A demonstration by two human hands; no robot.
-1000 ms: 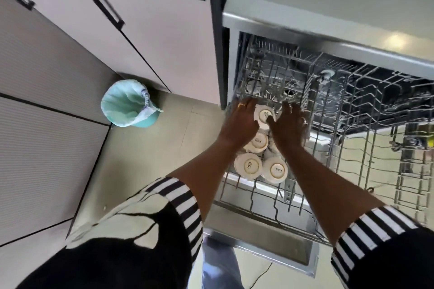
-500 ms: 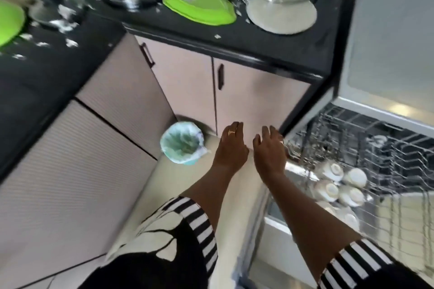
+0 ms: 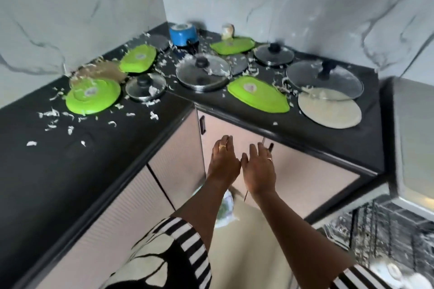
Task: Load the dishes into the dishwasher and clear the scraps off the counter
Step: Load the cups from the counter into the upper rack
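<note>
The black L-shaped counter [image 3: 47,171] carries white scraps [image 3: 50,114], scattered along its left run and between the dishes. On the left run lies a green plate [image 3: 92,96], with a small glass lid [image 3: 145,87] just to its right and a second green plate [image 3: 138,57] farther back. A blue pot [image 3: 183,34] stands in the far corner. A large glass lid [image 3: 203,71] sits right of centre, and a third green plate [image 3: 257,94] lies at the near edge. A beige plate [image 3: 328,110] lies partly under another glass lid [image 3: 325,78]. Below the counter edge, in front of the cabinet doors, the left hand [image 3: 224,162] and right hand [image 3: 258,169] are side by side, fingers extended and relaxed, grasping nothing. At near right, the dishwasher rack [image 3: 387,225] holds blurred white cups [image 3: 399,274].
</note>
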